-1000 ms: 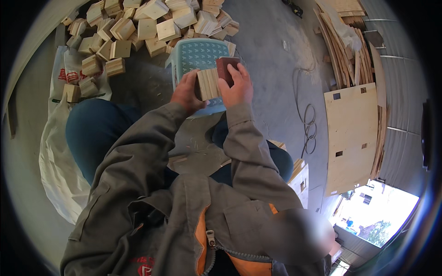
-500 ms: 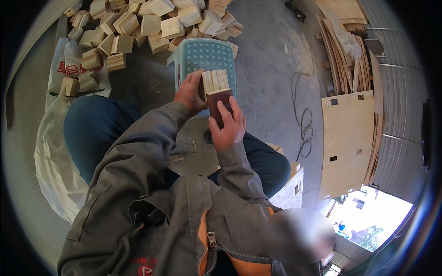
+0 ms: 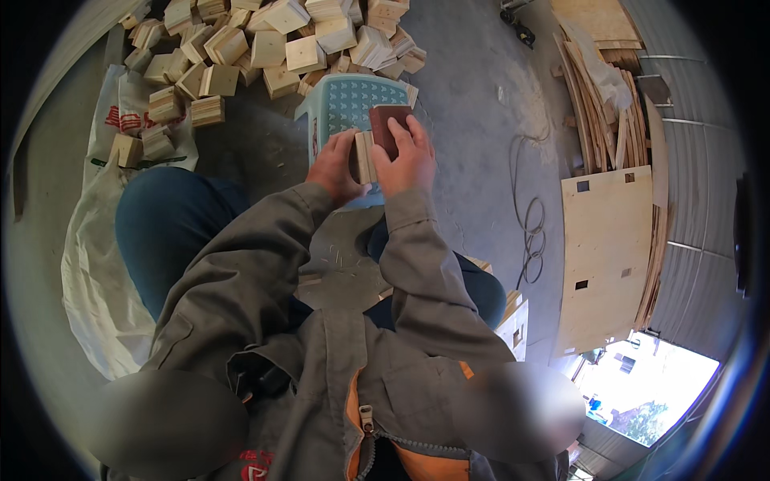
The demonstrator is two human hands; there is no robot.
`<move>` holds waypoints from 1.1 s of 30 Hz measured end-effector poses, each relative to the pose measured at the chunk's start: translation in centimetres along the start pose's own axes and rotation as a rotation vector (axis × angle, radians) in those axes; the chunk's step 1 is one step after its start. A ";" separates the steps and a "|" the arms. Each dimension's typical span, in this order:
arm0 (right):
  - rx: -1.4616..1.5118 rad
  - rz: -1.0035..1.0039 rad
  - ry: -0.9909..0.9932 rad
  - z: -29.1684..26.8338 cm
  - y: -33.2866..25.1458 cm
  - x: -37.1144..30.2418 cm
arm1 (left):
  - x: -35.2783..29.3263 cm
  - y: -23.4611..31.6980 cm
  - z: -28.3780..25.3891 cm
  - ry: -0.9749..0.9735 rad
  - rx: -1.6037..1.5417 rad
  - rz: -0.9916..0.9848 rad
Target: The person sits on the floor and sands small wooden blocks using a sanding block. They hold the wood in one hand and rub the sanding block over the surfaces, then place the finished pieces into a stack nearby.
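Wooden block and sanding pad held over a turquoise stool [image 3: 341, 100]
The wooden block [image 3: 365, 156] is gripped by the left hand [image 3: 337, 167]; the brown sanding pad [image 3: 387, 128] is pressed against it under the right hand [image 3: 407, 156], fingers curled

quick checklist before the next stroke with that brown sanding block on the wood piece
1. Left hand grips the wooden block: ok.
2. Right hand presses the brown sanding block against it: ok.
3. Work is held over the blue plastic stool: ok.
4. Fingertips clear of the rubbed edge: cannot tell.
5. Pile of wooden blocks lies on the floor beyond the stool: ok.
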State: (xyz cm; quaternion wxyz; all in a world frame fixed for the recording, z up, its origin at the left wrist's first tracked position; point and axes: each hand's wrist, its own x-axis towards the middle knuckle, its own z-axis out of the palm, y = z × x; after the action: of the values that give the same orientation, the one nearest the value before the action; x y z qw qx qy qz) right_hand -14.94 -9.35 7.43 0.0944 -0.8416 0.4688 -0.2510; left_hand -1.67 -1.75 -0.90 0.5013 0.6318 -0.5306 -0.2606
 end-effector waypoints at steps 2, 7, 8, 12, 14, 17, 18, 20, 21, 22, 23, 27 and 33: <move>-0.003 0.021 -0.025 -1.2 -0.5 -2.6 | -0.1 -0.5 0.2 0.016 0.006 0.011; 0.001 -0.002 -0.032 -4.3 -0.7 -9.9 | 0.2 0.2 0.0 -0.022 -0.015 -0.011; 0.030 -0.010 -0.012 -4.6 -0.5 -11.0 | 0.1 0.3 -0.3 -0.026 -0.005 -0.020; 0.139 0.086 0.061 -4.8 1.7 -13.7 | 0.1 0.9 -0.5 -0.052 0.017 -0.064; 0.214 0.194 0.125 -4.6 2.7 -14.0 | 0.2 1.2 -0.5 -0.048 0.001 -0.107; 0.194 0.263 0.106 -3.6 4.9 -14.6 | 0.3 1.4 -0.6 0.030 -0.196 -0.208; 0.194 0.277 0.100 -3.3 5.3 -14.7 | 0.6 1.3 -0.8 0.089 -0.355 -0.253; 0.223 0.326 0.054 -2.4 5.5 -14.8 | 1.0 1.2 -1.5 0.212 -0.661 -0.345; 0.239 0.355 0.035 -2.0 5.4 -14.7 | 1.7 3.5 -3.5 0.159 -0.852 -0.433; 0.255 0.358 0.030 -1.7 5.3 -14.6 | 1.9 3.0 -4.2 0.189 -0.981 -0.581; 0.281 0.347 0.023 -1.2 4.7 -14.0 | 2.1 2.0 -6.1 0.235 -1.103 -0.723; 0.306 0.298 0.026 -0.1 3.6 -12.2 | 2.2 3.0 -8.7 0.241 -1.325 -0.981; 0.285 0.189 0.014 1.5 0.8 -8.2 | 0.1 2.3 -9.1 0.087 -1.290 -0.983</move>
State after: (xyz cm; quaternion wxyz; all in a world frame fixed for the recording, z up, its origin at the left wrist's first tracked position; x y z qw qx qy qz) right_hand -18.34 -3.09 3.13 0.2329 -0.7699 0.5063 -0.3108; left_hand 5.22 1.58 4.52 0.6152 0.3891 0.0821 -0.6807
